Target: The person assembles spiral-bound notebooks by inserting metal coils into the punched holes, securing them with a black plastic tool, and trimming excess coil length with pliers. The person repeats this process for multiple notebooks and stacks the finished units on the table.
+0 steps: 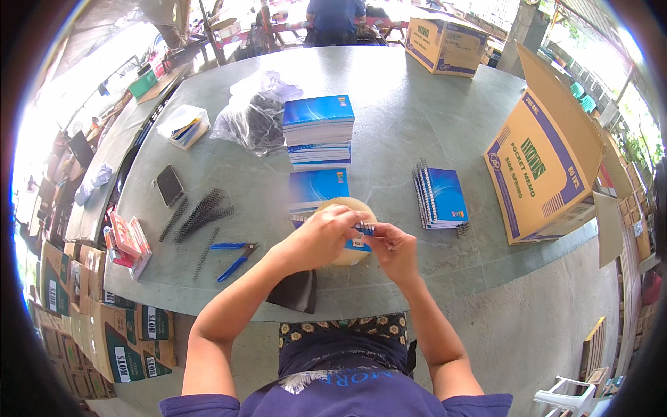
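Observation:
My left hand (321,235) closes over a small blue notebook (357,240), hiding most of it. At the notebook's edge, my right hand (391,249) pinches near a dark wire spiral (364,227); its fingertips cover exactly what they grip. Beneath both hands lies a round beige disc (345,203). Just beyond it stand a short pile of blue notebooks (319,186) and a taller stack (318,111). Spiral-bound notebooks (442,198) sit to the right. On the left are loose black spirals (203,214) and blue-handled pliers (236,258).
A phone (169,185), a white tub (184,126) and a clear plastic bag (258,115) rest on the table's left half. Red-and-white packs (127,240) sit by its left edge. Open cardboard box (542,160) stands right; another box (446,45) is farther back. A person (336,21) is beyond.

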The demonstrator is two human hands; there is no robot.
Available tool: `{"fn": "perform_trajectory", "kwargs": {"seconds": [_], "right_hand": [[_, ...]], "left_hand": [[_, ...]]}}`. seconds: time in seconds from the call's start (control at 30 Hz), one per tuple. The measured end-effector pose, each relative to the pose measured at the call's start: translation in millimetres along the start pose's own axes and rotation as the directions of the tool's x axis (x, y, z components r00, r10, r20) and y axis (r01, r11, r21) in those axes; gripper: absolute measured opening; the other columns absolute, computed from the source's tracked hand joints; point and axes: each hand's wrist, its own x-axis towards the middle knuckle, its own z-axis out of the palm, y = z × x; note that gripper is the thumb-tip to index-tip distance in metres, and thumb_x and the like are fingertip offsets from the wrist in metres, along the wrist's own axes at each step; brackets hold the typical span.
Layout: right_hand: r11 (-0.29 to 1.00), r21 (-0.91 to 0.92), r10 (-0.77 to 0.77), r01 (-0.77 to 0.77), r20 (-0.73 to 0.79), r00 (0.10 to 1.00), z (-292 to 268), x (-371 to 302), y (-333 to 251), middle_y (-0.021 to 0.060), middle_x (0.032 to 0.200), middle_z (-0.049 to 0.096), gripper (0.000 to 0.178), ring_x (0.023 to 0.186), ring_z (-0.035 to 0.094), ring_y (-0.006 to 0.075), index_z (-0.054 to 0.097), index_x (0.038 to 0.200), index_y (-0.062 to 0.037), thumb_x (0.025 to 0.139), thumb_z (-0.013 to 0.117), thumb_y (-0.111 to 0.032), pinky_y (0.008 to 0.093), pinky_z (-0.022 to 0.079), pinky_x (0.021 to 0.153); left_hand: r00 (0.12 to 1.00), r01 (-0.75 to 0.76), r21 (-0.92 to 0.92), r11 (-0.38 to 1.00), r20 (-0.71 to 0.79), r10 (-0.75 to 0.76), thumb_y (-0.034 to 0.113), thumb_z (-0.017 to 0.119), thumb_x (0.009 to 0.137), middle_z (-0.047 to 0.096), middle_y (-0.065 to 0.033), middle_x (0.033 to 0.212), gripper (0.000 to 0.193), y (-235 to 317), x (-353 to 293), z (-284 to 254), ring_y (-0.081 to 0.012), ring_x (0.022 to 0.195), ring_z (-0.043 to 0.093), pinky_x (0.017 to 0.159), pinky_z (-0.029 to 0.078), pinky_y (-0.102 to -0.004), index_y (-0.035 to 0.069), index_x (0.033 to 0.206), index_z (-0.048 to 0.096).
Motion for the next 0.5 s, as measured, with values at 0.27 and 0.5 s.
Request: {"fn": "perform_trajectory", "kwargs": {"seconds": [0.27,0.5], "right_hand": [[0.949,0.256,0.171,-0.184,0.07,0.983,-7,2,-11,0.0066,0.087,0.067,0.023,0.078,0.061,0.0098,0.062,0.107,0.0032,0.085,0.063,0.0,0.0227,0.051,0.068],[0.973,0.208,0.097,-0.096,0.008,0.995,-6,3,-23,0.0052,0.086,0.066,0.018,0.078,0.06,0.0096,0.064,0.104,0.0025,0.089,0.06,-0.005,0.022,0.05,0.068]], "left_hand": [[0.99,0.14,0.077,0.987,-0.008,-0.14,0.015,0.064,0.082,0.064,-0.0147,0.087,0.016,-3,-3,-14,-0.032,0.082,0.062,0.071,0.05,-0.0393,0.003,0.092,0.062],[0.991,0.134,0.093,0.987,0.008,-0.136,0.013,0.061,0.083,0.064,-0.0153,0.084,0.012,11,-4,-15,-0.0326,0.079,0.062,0.069,0.05,-0.0395,0.002,0.09,0.062]]}}
